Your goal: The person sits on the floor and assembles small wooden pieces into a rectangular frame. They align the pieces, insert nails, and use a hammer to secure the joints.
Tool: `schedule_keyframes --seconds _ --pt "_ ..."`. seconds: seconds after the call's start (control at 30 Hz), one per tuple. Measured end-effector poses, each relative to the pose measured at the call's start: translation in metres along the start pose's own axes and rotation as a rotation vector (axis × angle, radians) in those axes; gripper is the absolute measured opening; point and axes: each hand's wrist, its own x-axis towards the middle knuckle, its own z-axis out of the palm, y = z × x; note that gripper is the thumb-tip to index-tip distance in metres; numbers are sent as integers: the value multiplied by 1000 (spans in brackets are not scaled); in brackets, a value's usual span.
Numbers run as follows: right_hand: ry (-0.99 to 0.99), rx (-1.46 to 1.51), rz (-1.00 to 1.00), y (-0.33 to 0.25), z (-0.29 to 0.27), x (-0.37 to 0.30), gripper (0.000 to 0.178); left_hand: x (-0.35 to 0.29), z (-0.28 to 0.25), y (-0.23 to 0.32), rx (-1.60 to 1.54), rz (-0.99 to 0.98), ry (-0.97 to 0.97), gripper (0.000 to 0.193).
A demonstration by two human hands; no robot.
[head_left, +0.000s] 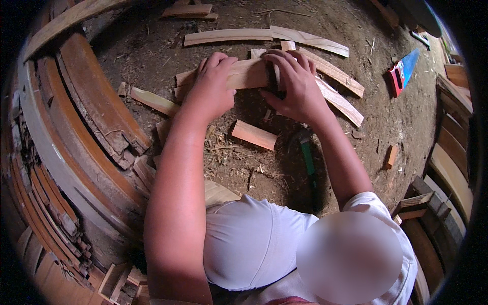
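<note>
Over the dirt floor, a short wooden board [249,74] lies crosswise between my hands. My left hand [216,84] wraps its left part, fingers over the far edge and thumb on the near side. At the right end, my right hand [297,84] curls its fingers over a narrow upright wood piece [277,77], with its thumb spread to the near side. What lies under the right palm is hidden. More slats stick out left of and behind the board. Nearer me is a loose wood block [254,134], with a green-handled hammer [308,158] to its right.
Long slats [310,40] lie beyond my hands, and others [338,101] by my right wrist. A handsaw [397,79] with red handle and blue blade rests at right, near a small wood offcut [391,157]. Stacked planks [96,91] line the left; more timber [450,157] lines the right.
</note>
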Motion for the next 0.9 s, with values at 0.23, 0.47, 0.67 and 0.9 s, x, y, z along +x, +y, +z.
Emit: schedule_keyframes --seconds 0.23,0.47,0.67,0.9 --pt "-42 7 -95 10 -4 19 102 1 -1 1 12 0 -2 72" --pt "-90 12 -113 15 -3 26 106 0 0 -1 29 -1 5 72" --pt "-72 29 -116 21 1 24 109 0 -1 -2 20 7 4 72" --pt "-101 74 -120 25 -2 23 113 -1 -1 -4 18 10 10 72"
